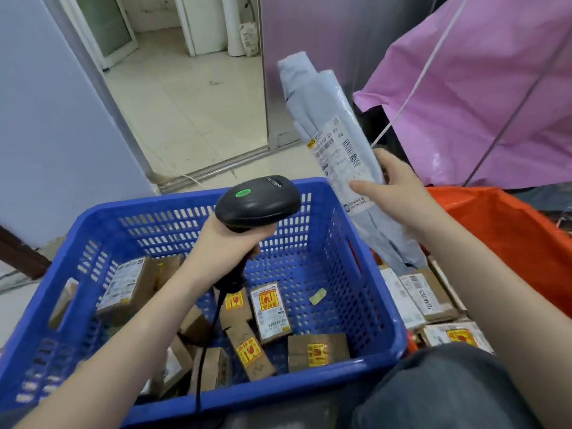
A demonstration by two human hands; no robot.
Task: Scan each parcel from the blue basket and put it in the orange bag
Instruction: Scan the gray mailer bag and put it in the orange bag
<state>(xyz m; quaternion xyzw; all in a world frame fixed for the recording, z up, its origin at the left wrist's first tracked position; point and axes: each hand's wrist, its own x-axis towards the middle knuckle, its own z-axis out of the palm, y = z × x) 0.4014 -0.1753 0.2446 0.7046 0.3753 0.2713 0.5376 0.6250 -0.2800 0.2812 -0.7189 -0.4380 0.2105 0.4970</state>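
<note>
My right hand (393,193) grips a long grey plastic mailer parcel (328,128), held upright and tilted above the far right corner of the blue basket (346,274); its white barcode label faces me. My left hand (226,243) grips the handle of a black barcode scanner (257,202) over the basket, a green light lit on its head, which points toward the parcel. Several small cardboard parcels (269,311) with yellow-red stickers lie on the basket floor. The orange bag (507,233) stands open to the right, with several labelled parcels (424,295) inside.
A pink plastic sheet (479,88) hangs behind the orange bag, with a white cord running across it. A doorway onto a tiled floor (185,97) opens beyond the basket. My dark-trousered knee (433,391) is at the lower right. The scanner cable trails down into the basket.
</note>
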